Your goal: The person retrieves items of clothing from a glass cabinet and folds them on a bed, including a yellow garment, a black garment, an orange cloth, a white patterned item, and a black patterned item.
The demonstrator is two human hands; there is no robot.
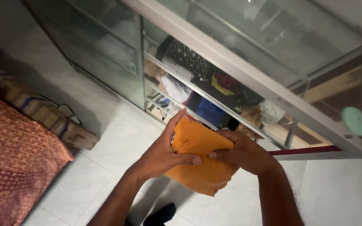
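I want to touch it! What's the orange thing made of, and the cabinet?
Orange thing: likely soft matte cloth; it folds and creases in both hands. Cabinet: seemingly pale metal frame with glass panes; clothes show through and the panes reflect.

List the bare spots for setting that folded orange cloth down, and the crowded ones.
Bare: white tiled floor between the patterned red bedding and the glass cabinet. Crowded: cabinet shelves packed with folded clothes. Both left hand and right hand grip the orange cloth.
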